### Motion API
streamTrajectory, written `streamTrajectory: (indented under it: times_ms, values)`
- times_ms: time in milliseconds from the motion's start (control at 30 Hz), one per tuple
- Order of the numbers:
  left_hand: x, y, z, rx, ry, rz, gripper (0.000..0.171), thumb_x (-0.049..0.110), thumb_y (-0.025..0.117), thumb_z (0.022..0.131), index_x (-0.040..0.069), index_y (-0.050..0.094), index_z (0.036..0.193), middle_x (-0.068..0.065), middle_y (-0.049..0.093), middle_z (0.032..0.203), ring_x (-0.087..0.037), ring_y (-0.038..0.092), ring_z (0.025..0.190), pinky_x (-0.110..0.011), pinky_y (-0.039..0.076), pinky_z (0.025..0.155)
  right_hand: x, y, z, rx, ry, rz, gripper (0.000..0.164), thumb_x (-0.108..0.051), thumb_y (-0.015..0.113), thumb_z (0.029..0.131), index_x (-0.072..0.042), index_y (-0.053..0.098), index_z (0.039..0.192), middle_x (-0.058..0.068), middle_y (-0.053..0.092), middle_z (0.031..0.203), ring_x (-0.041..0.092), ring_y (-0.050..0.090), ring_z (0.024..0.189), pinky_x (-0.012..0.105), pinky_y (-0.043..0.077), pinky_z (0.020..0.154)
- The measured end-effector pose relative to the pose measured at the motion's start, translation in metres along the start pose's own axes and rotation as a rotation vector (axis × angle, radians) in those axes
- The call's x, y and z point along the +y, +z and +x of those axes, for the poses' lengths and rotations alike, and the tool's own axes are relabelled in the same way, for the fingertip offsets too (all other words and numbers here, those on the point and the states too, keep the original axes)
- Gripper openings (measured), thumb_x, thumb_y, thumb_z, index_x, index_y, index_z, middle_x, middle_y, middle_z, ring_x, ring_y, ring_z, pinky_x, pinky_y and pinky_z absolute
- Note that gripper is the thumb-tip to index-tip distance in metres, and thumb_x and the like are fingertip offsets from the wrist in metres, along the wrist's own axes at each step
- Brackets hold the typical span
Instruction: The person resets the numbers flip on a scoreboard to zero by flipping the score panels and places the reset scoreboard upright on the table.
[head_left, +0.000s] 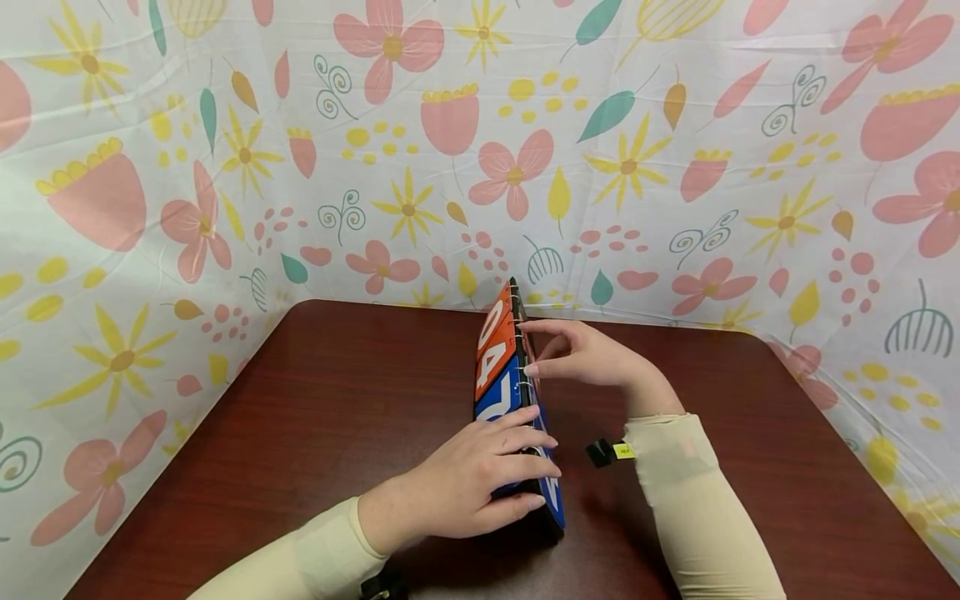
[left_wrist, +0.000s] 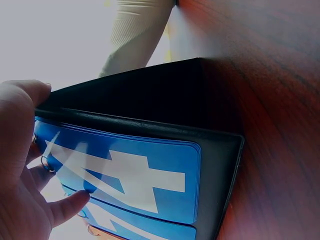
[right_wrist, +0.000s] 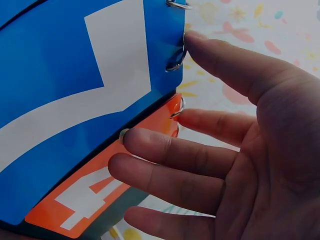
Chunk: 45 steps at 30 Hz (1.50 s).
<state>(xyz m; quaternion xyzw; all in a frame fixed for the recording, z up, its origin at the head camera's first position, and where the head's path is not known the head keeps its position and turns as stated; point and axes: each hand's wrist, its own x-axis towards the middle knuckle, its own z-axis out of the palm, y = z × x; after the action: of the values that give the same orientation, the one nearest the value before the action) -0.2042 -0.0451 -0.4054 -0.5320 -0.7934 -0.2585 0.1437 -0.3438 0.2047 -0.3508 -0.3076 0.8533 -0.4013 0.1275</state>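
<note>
A black tabletop flip scoreboard (head_left: 517, 383) stands like a tent, its metal rings along the top ridge. Orange number cards (head_left: 495, 342) are at its far end, blue number cards (left_wrist: 125, 170) at its near end. My left hand (head_left: 480, 475) rests over the near part of the ridge, fingers fairly straight and laid across it. My right hand (head_left: 592, 354) is at the ridge's right side near the middle. In the right wrist view, its spread fingers (right_wrist: 170, 187) are by the rings (right_wrist: 175, 65), the thumb tip at a blue card's edge; no card is visibly pinched.
The scoreboard stands on a dark red-brown table (head_left: 360, 375). Behind and beside the table hangs a flower-patterned white cloth (head_left: 450, 167). A black strap piece with a yellow tag (head_left: 622, 451) sticks out by my right sleeve (head_left: 697, 500).
</note>
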Motion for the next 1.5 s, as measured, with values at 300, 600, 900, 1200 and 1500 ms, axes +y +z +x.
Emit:
streamTrajectory:
  times_ms: [300, 600, 900, 1200, 1500]
  values:
    - [-0.001, 0.0, 0.001, 0.001, 0.003, 0.007, 0.04, 0.042, 0.052, 0.108, 0.023, 0.073, 0.136, 0.001, 0.065, 0.147, -0.023, 0.038, 0.16, -0.043, 0.036, 0.123, -0.003, 0.0, 0.0, -0.036, -0.034, 0.006, 0.084, -0.033, 0.083, 0.089, -0.008, 0.049, 0.162, 0.009, 0.08, 0.105, 0.025, 0.077, 0.098, 0.041, 0.061, 0.085]
    - [0.0, 0.0, 0.0, 0.009, 0.004, 0.007, 0.04, 0.042, 0.052, 0.108, 0.022, 0.073, 0.135, 0.001, 0.065, 0.147, -0.023, 0.038, 0.16, -0.043, 0.036, 0.123, 0.003, 0.003, 0.003, -0.047, -0.065, 0.04, 0.082, -0.028, 0.082, 0.091, -0.006, 0.047, 0.162, 0.012, 0.071, 0.102, 0.029, 0.069, 0.095, 0.041, 0.06, 0.083]
    - [0.0, 0.0, 0.001, 0.023, 0.022, 0.001, 0.039, 0.04, 0.054, 0.108, 0.02, 0.074, 0.135, -0.002, 0.067, 0.145, -0.031, 0.043, 0.157, -0.046, 0.036, 0.123, 0.01, 0.005, 0.006, -0.035, -0.078, 0.04, 0.084, -0.027, 0.081, 0.091, -0.011, 0.043, 0.164, 0.013, 0.065, 0.092, 0.03, 0.062, 0.086, 0.037, 0.056, 0.072]
    - [0.0, 0.002, 0.0, 0.015, 0.022, 0.008, 0.039, 0.04, 0.054, 0.108, 0.019, 0.074, 0.134, -0.002, 0.066, 0.144, -0.031, 0.044, 0.156, -0.045, 0.034, 0.124, 0.019, 0.005, 0.007, -0.045, -0.065, 0.07, 0.089, -0.024, 0.083, 0.09, -0.014, 0.04, 0.166, 0.013, 0.067, 0.091, 0.03, 0.063, 0.086, 0.037, 0.057, 0.075]
    - [0.001, 0.001, 0.0, 0.011, -0.003, -0.016, 0.04, 0.041, 0.054, 0.107, 0.021, 0.074, 0.135, 0.0, 0.066, 0.146, -0.029, 0.042, 0.158, -0.046, 0.035, 0.123, 0.02, 0.0, 0.004, 0.043, -0.024, 0.08, 0.079, -0.024, 0.089, 0.083, -0.004, 0.048, 0.146, 0.013, 0.064, 0.084, 0.028, 0.063, 0.075, 0.036, 0.056, 0.068]
